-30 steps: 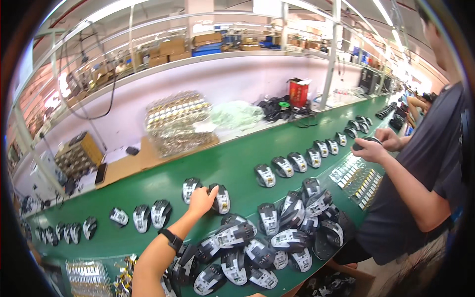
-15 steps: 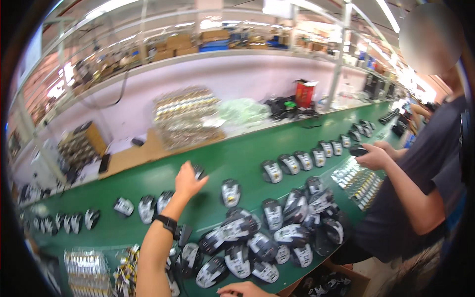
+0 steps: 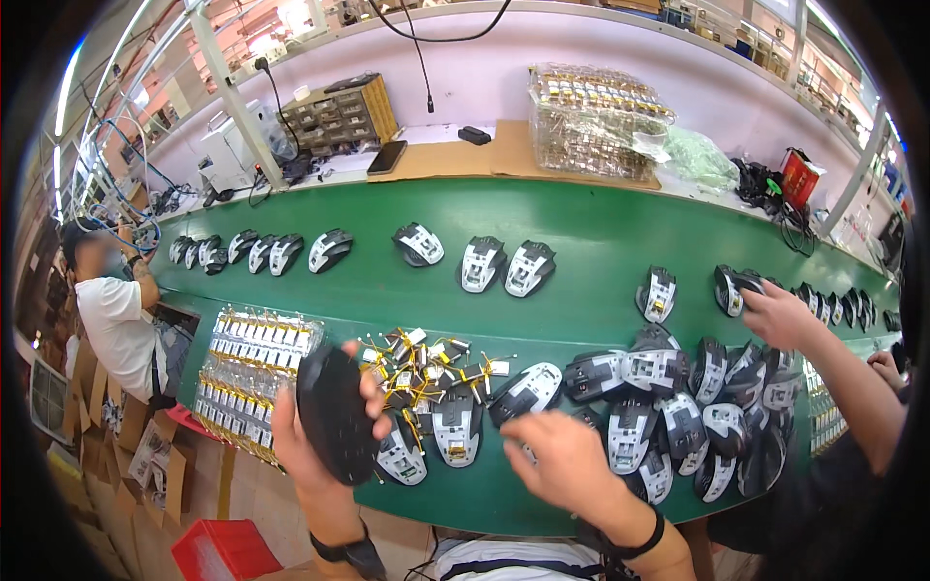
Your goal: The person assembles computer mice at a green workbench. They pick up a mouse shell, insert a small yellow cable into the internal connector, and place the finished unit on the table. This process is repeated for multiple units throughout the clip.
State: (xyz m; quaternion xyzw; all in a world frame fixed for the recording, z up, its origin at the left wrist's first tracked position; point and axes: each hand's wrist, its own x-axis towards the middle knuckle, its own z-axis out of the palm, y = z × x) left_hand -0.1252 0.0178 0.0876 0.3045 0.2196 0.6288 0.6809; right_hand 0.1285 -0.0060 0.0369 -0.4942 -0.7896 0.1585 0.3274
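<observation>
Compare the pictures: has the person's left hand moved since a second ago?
Yes. The left hand has left the green belt and drawn back toward its near edge, gripping a black mouse shell.

We list: red carton (image 3: 800,178), far right behind belt; clear packed bags (image 3: 593,121), stacked centre rear; dark phone screen (image 3: 387,157) beside them.

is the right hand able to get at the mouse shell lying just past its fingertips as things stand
Probably yes. The right hand is empty, fingers spread, and hovers just short of the mouse shell at the near edge of the green belt. Nothing lies over the shell; the left hand is busy holding a black shell.
</observation>
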